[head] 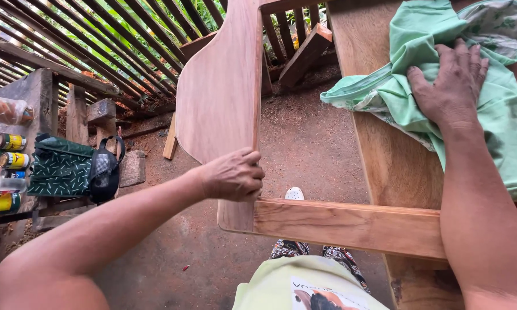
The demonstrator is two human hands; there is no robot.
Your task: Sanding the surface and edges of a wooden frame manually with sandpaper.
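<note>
Green cloth (442,97) — bunched, patterned on reverse, lying on the wide plank (385,155) of a wooden frame at upper right of view. It is pressed flat under the right hand (451,86): palm down, fingers spread on top of the fabric, not curled round it, so the cloth is pinned rather than gripped. Left hand (234,175) is closed round the edge of the curved upright panel (218,86), fingers wrapped over the edge, thumb side toward the viewer; frame apparently steadied by it. Hands well apart, one per side of the opening.

Progress, judged only: wiping/rubbing of the wood looks to be under way. Plank under and near the cloth appears darker and richer than the paler curved panel, poss. already rubbed; can't be told for certain, may be grain or light. Front rail (350,224) shows a warm sheen. Curved panel looks matte, prob. not yet treated. Part of plank beneath cloth hidden, state unknown.

Surface: bare planed timber, smooth, grain visible, no debris seen on top.

Room: open-sided workshop, slatted wooden wall (97,46) w/ foliage behind. Floor (304,143) is packed earth or concrete, dusted w/ sawdust. Offcuts against the wall. At left, a bench w/ several spray cans (8,152), a dark green patterned bag (60,166) and a black pouch (103,169) just beside it. Person's pale shirt, patterned trousers and one white shoe (294,193) seen below.
</note>
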